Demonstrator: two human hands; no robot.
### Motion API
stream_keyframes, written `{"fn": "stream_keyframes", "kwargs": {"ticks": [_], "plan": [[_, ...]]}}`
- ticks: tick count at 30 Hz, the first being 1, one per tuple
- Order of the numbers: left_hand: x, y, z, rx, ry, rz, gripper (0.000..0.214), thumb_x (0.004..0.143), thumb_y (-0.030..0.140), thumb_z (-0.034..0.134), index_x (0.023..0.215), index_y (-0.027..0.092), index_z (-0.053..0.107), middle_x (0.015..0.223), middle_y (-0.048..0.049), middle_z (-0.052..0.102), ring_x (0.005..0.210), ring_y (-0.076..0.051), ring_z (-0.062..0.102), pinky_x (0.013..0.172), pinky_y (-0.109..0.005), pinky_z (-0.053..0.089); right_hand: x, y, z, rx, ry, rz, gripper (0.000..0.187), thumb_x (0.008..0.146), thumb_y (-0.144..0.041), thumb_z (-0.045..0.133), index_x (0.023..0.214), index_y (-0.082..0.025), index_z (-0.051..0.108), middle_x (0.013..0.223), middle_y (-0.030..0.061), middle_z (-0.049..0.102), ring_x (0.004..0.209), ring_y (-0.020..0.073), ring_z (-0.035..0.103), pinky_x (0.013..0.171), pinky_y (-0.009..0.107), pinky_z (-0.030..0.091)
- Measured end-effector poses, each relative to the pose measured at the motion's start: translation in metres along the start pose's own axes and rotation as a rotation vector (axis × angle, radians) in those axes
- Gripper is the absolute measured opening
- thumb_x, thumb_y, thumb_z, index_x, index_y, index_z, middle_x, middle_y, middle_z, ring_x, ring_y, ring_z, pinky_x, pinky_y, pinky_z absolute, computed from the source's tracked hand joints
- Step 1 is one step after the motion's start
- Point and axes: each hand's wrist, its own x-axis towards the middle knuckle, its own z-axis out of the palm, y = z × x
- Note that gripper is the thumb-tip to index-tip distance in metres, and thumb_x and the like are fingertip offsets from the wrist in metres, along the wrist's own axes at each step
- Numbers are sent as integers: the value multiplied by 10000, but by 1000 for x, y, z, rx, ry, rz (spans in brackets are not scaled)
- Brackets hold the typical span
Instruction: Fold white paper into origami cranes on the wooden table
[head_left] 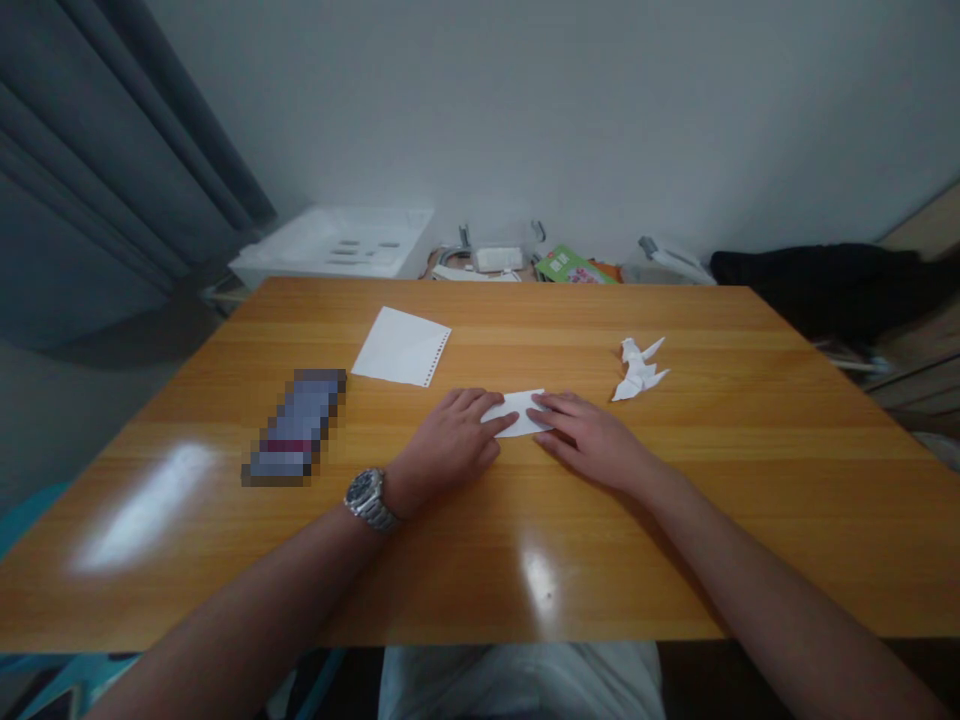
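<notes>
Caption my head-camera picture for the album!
Left hand and right hand on folded white paper, origami figure to the right.

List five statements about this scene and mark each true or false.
1. Fingers of the left hand and right hand touch the small white paper. True.
2. The watch is on the right wrist. False: it is on the left wrist.
3. A sheet with holes along one edge lies on the table. True.
4. The folded paper figure is in the right hand. False: it lies on the table, apart from that hand.
5. The green booklet is beyond the table's far edge. True.
</notes>
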Motion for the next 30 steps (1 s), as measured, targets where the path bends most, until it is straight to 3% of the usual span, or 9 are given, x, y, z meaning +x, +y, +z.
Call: {"fn": "stream_keyframes", "kwargs": {"ticks": [7,13,19,24,30], "plan": [[0,-1,6,-52,14,-63,424,1019,450,522,1341,196,629,1352,-118,628,1227,-294,577,1078,-471,439,3,-1,-3,14,15,-46,244,999,-292,583,1155,-204,749,1262,120,732,1179,263,684,1143,529,457],[2,-4,8,-63,24,-75,398,1011,425,564,1325,187,620,1282,-103,657,1156,-269,608,1010,-417,496,1,-1,-4,17,-11,-36,250,970,-328,640,1163,-210,745,1291,125,718,1184,272,681,1131,519,471],[6,-3,6,-40,-1,-80,313,1056,320,470,1276,193,653,1228,-81,663,1113,-250,607,986,-402,505,0,-1,-7,56,-38,-21,276,953,-300,655,1203,-209,728,1338,133,688,1232,284,649,1096,504,504],[6,-2,4,-45,0,-81,389,1010,449,557,1276,181,653,1206,-101,661,1110,-263,603,982,-410,506,1,-1,-8,78,-40,-43,211,954,-216,630,1135,-185,735,1277,140,716,1199,278,665,1065,490,523],[6,-1,6,-41,15,-95,381,1005,447,569,1273,189,655,1198,-91,664,1108,-267,604,969,-407,516,2,-2,-8,69,-38,-43,195,994,-223,566,1091,-185,731,1237,128,735,1192,269,668,1040,472,534]]}}
